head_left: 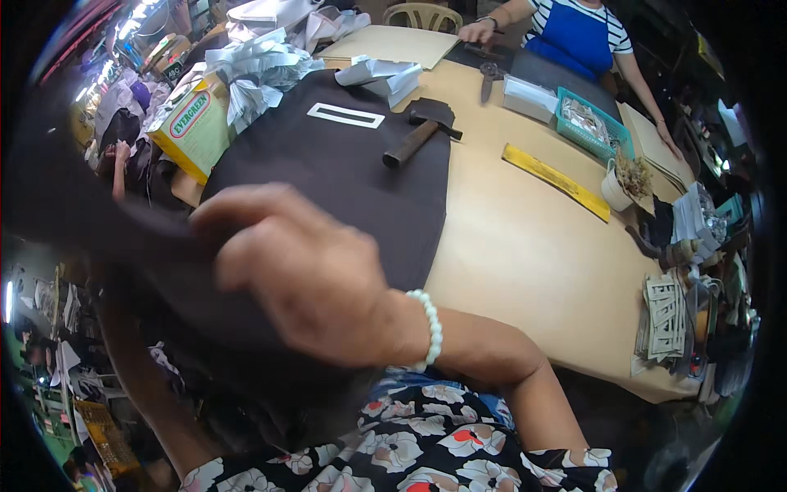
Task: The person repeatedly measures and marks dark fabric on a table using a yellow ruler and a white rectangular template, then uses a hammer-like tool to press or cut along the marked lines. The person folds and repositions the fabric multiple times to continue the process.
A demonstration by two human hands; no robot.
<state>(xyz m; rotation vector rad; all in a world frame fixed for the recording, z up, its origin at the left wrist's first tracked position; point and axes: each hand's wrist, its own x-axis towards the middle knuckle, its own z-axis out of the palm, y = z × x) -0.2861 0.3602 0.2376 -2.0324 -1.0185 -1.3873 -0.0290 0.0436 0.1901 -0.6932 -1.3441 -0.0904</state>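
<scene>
My right hand [299, 271], blurred and wearing a pale bead bracelet, is closed on the edge of a dark brown sheet of material [156, 254] lifted at the left. My left forearm [152, 385] rises behind that raised sheet, which hides the left hand. More of the dark material [344, 197] lies over the table in front of me. On it rest a white rectangular frame-shaped piece [345, 115] with a long slot and a hammer [414, 141] with a dark wooden handle, its head beside a small dark block [429, 111].
A yellow ruler [557, 181] lies on the tan table [508, 271]. At the far right stand a teal basket [586, 131], a white box [529, 98] and a white cup [619, 193]. Crumpled silvery sheets [254, 78] and a yellow-green box [193, 131] are left. A person in a blue apron [570, 37] stands opposite.
</scene>
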